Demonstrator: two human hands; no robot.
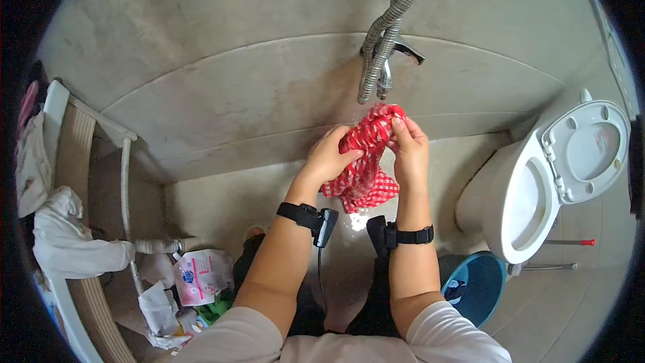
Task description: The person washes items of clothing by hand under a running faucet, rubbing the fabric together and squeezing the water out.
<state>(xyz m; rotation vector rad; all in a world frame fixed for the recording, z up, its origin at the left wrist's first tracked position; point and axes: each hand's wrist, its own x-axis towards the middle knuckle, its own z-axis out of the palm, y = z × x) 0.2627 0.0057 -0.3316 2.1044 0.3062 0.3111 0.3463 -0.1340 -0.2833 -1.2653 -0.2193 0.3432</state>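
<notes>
A bunched red-and-white checked cloth (356, 168) hangs between my hands, its lower end spreading out above the wet floor. On its left side my left hand (329, 156) grips it, with the thumb laid across the folds. My right hand (408, 146) pinches its upper right edge between thumb and fingers. Just above the cloth is a metal tap (384, 81), partly hidden behind a flexible shower hose (390, 27). The cloth's top lies close under the spout.
On the right stands a white toilet (524, 202), lid raised. A blue bucket (494, 286) with dark cloth inside sits by my right leg. At left, a white rack (57, 104) carries white clothes (70, 235); below lie a pink-and-white packet (199, 275) and other litter.
</notes>
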